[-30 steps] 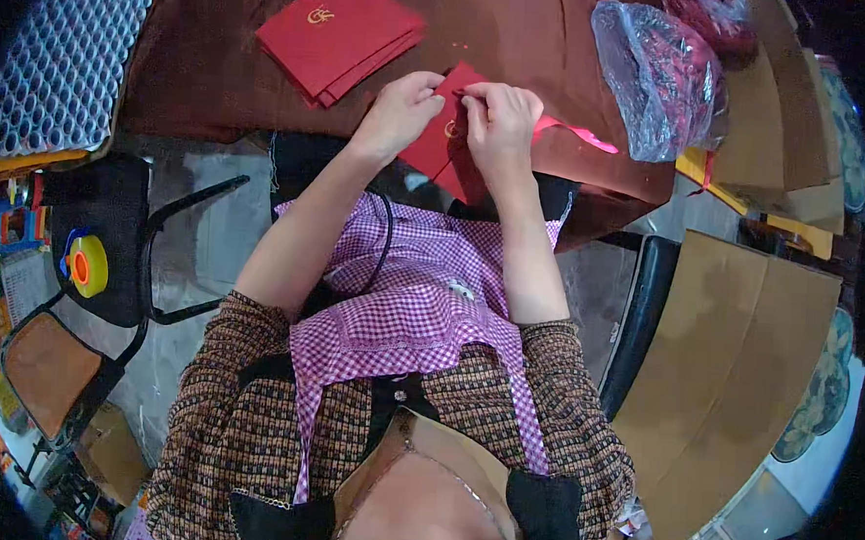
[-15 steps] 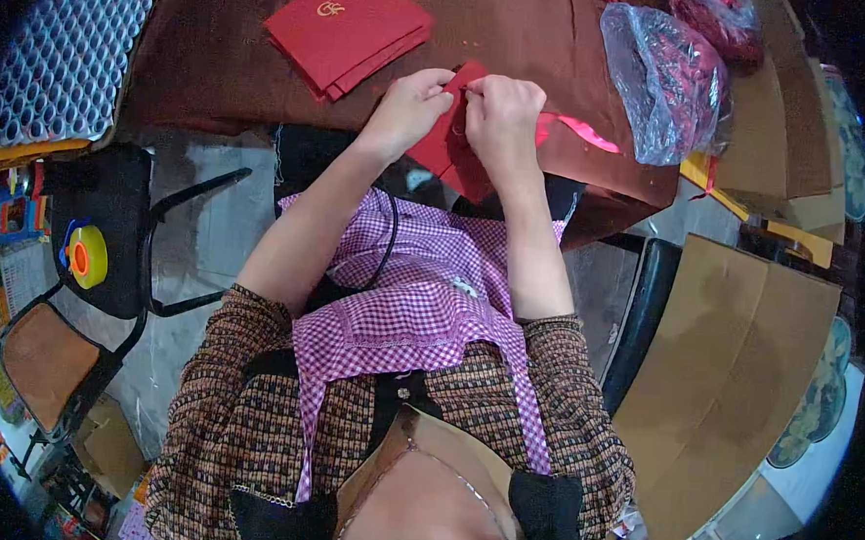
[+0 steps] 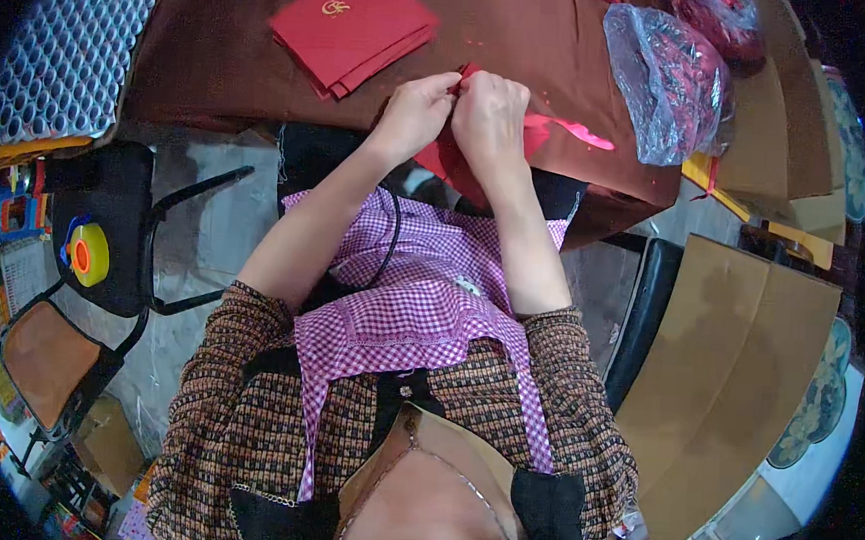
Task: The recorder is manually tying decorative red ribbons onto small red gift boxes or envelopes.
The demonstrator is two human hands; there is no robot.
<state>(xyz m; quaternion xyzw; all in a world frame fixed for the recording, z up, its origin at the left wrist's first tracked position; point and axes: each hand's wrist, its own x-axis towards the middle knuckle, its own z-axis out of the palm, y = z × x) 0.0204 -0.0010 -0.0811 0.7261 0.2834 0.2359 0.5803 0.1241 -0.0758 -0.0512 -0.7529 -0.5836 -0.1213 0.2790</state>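
My left hand point(image 3: 413, 118) and my right hand point(image 3: 490, 122) come together at the front edge of the table, both closed in a pinch at the upper end of a flat red folded piece point(image 3: 452, 165). It looks like the sheets in the stack nearby. Its lower part hangs between my wrists over the table edge; my fingers and right hand cover much of the rest. A shiny red ribbon-like strip point(image 3: 584, 134) lies to the right of my right hand. Beyond my left hand rests a stack of flat red pieces point(image 3: 352, 33) with a gold emblem on top.
The table has a brown cloth point(image 3: 206, 80). Clear plastic bags of red material point(image 3: 669, 87) lie at the right. A tray of round-topped pieces point(image 3: 58, 50) stands far left. Chairs, one holding a yellow tape roll point(image 3: 89, 254), are at my left; cardboard point(image 3: 730, 383) at my right.
My right hand has moved left, close against my left hand, and turned over the red piece, hiding more of it. The shiny strip has shifted slightly left.
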